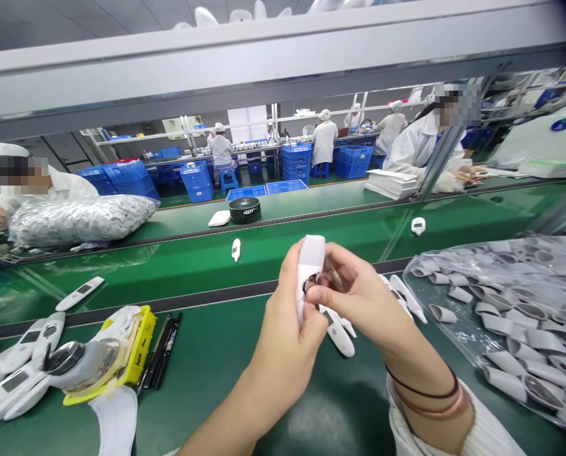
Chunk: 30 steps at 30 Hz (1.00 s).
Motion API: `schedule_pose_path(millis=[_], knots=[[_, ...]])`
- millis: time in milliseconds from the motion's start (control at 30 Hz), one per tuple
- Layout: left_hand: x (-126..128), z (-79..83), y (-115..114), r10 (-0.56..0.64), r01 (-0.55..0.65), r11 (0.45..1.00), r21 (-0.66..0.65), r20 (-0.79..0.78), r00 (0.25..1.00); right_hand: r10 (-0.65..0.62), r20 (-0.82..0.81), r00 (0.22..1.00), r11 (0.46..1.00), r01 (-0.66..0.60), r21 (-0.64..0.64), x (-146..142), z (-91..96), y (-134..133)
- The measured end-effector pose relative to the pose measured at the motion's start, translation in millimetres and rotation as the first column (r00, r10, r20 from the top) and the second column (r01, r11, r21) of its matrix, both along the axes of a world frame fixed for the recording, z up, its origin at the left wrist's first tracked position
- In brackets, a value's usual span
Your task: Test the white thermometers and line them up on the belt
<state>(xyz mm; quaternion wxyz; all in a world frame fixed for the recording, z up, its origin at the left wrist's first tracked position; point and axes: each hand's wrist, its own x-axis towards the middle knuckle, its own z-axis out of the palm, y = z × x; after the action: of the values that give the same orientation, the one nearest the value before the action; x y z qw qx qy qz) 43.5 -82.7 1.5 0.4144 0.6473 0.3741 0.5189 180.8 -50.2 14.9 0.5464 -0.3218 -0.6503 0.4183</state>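
My left hand is wrapped round a white handheld thermometer, held upright above the green bench. Near the middle of the thermometer there is a dark opening with a shiny rim. My right hand is closed at that opening, thumb against its edge and fingers bent. Whatever lies between those fingers is blurred and partly hidden. Behind my hands, several white thermometers lie on the bench, partly covered by my right hand.
A clear bag of grey-white plastic sleeves lies at right. To the left are a yellow tray with a bottle, black pens and piled thermometers. Beyond runs a green conveyor with scattered devices. People sit opposite.
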Motion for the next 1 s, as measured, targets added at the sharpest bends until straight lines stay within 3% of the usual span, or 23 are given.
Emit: schedule_pose_path(millis=[67, 167, 267, 367, 400, 433, 500, 533, 633, 700, 867, 933, 1000], knots=[[4, 0.8, -1, 0.059, -0.057, 0.998, 0.041, -0.047, 0.997, 0.062, -0.075, 0.995, 0.994, -0.068, -0.087, -2, 0.1, 2], [7, 0.4, -1, 0.099, -0.094, 0.993, 0.064, -0.071, 0.993, 0.017, -0.123, 0.992, 0.995, -0.029, -0.096, -10, 0.8, 0], [8, -0.3, 1, 0.003, -0.002, 1.0, -0.021, 0.044, 0.999, -0.007, -0.069, 0.998, 0.994, -0.001, -0.109, -8, 1.5, -1], [5, 3.0, 3, -0.127, 0.181, 0.963, -0.202, 0.252, 0.959, -0.139, 0.193, 0.971, 0.984, 0.157, -0.082, 25, -5.1, 3], [3, 5.2, 3, -0.151, 0.233, 0.943, -0.24, 0.314, 0.937, -0.227, 0.349, 0.909, 0.964, 0.261, -0.053, 43, -10.3, 5], [1, 7.6, 4, -0.168, 0.272, 0.927, -0.257, 0.364, 0.916, -0.33, 0.518, 0.789, 0.922, 0.387, -0.003, 64, -17.1, 8], [-4, 12.5, 4, -0.183, 0.313, 0.915, -0.255, 0.429, 0.885, -0.49, 0.795, 0.358, 0.754, 0.631, 0.18, 109, -34.6, 11], [-6, 14.3, 4, -0.185, 0.321, 0.914, -0.247, 0.448, 0.874, -0.524, 0.816, 0.246, 0.68, 0.698, 0.226, 131, -44.5, 13], [-9, 16.4, 4, -0.198, 0.34, 0.912, -0.231, 0.478, 0.856, -0.564, 0.82, 0.099, 0.548, 0.788, 0.282, 184, -74.3, 13], [-8, 15.0, 5, -0.215, 0.355, 0.91, -0.214, 0.489, 0.846, -0.588, 0.803, 0.102, 0.533, 0.795, 0.29, 205, -92.2, 13], [-5, 8.7, 6, -0.219, 0.337, 0.914, -0.227, 0.425, 0.878, -0.633, 0.741, 0.226, 0.596, 0.753, 0.279, 225, -127.2, 16], [-5, 6.7, 6, -0.146, 0.207, 0.953, -0.219, 0.267, 0.953, -0.652, 0.714, 0.255, 0.605, 0.743, 0.287, 231, -136.8, 17], [-4, 4.4, 8, 0.005, -0.001, 0.993, -0.121, 0.03, 1.0, -0.664, 0.695, 0.276, 0.611, 0.736, 0.291, 236, -143.7, 17]])
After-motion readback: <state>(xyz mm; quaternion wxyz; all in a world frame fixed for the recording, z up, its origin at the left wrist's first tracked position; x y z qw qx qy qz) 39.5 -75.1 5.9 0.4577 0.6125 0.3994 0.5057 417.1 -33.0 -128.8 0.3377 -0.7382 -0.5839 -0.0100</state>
